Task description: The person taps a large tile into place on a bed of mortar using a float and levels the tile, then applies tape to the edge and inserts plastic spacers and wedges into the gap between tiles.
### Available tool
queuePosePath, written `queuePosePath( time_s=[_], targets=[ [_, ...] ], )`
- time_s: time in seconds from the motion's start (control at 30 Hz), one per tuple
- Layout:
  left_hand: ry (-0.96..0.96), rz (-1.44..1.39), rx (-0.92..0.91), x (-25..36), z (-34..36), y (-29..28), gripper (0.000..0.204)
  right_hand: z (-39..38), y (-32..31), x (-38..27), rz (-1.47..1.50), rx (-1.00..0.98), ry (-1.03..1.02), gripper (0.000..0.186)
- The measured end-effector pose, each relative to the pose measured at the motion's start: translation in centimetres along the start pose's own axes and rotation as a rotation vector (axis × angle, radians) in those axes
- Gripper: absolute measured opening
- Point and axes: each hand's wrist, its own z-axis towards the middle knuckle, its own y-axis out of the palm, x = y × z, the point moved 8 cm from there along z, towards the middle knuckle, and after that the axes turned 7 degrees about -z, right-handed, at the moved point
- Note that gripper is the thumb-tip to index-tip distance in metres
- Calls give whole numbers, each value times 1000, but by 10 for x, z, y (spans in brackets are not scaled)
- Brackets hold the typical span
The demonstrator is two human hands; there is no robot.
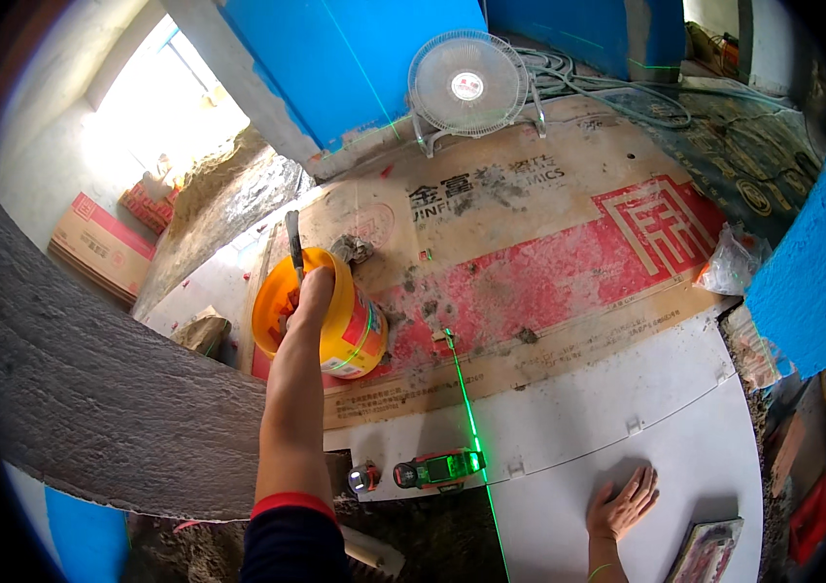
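Observation:
My left hand (310,301) reaches into a yellow bucket (366,335) that stands tilted on the cardboard. Its fingers are down inside, by some orange-red pieces (287,303), and mostly hidden. A dark tool handle (293,238) sticks up over the rim beside that hand. My right hand (624,500) lies flat on a white floor tile (568,530), fingers stretched and holding nothing. Between my arms a laser level (439,470) throws a green line over tile and cardboard. Small clear clips (635,426) sit along the tile joint.
Printed cardboard (530,257) covers the floor ahead. A fan (467,85) stands near the blue wall, with a coiled hose (578,73) beside it. At right lie a clear plastic bag (732,260) and a rectangular plate-like thing (707,552). A rough grey wall (112,379) curves at left.

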Motion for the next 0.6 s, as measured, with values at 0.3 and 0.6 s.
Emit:
queuePosePath(
  time_s=[0.3,0.6],
  targets=[
    [-247,-1059,293,49,-48,-104,40,1,3,3,9,38,7,68],
    [-169,-1730,-165,181,-114,-30,51,3,5,7,48,-35,64,69]
  ],
)
